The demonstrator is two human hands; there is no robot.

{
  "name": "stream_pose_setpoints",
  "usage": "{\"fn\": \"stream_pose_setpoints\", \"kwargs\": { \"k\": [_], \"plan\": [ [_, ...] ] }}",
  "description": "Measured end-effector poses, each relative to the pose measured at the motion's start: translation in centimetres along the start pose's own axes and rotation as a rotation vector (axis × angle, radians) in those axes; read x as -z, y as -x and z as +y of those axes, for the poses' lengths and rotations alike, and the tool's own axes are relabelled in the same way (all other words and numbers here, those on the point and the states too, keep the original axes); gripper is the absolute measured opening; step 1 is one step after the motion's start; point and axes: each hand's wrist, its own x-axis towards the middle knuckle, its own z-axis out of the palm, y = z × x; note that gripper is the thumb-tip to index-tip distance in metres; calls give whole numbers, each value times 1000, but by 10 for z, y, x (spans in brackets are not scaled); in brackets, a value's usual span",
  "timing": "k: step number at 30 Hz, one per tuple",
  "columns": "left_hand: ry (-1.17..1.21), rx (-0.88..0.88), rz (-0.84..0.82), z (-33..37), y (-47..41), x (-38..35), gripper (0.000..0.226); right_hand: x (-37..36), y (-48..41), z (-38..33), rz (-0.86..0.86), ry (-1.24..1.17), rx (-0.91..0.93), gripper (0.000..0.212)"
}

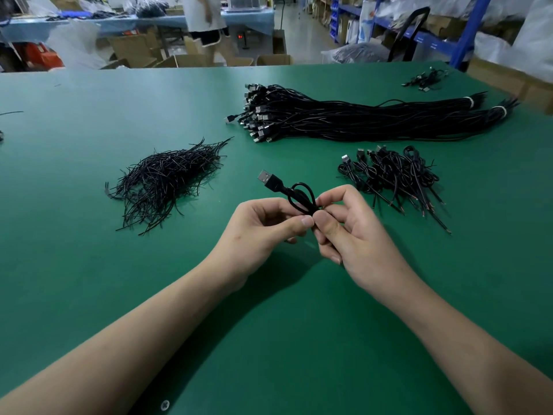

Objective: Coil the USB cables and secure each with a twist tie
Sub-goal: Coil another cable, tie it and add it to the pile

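Observation:
A coiled black USB cable (pixel 294 194) is held above the green table (pixel 89 280), its USB-A plug pointing up and left. My left hand (pixel 263 226) pinches the coil's middle from the left with thumb and fingers. My right hand (pixel 347 232) pinches the same spot from the right, thumb against the left thumb. Most of the coil is hidden inside the fingers; I cannot make out a twist tie there. A loose heap of black twist ties (pixel 167 181) lies to the left. A big bundle of straight USB cables (pixel 359 116) lies beyond.
A pile of coiled, tied cables (pixel 392 178) sits right of my hands. A few more cables (pixel 425 80) lie at the far right corner. Behind the table are cardboard boxes, blue shelving and a person (pixel 206 19) walking.

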Motion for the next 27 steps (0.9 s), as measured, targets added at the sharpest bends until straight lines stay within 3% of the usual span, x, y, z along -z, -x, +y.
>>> {"fn": "stream_pose_setpoints", "kwargs": {
  "k": [9,20,27],
  "plan": [
    [36,42,14,3,2,-3,5,-2,1,-5,17,-136,-39,7],
    [27,68,14,4,1,-3,9,-2,1,-10,1,-256,-160,12],
    [19,106,17,5,2,-2,12,0,1,-10,-90,-553,-306,20]
  ]
}}
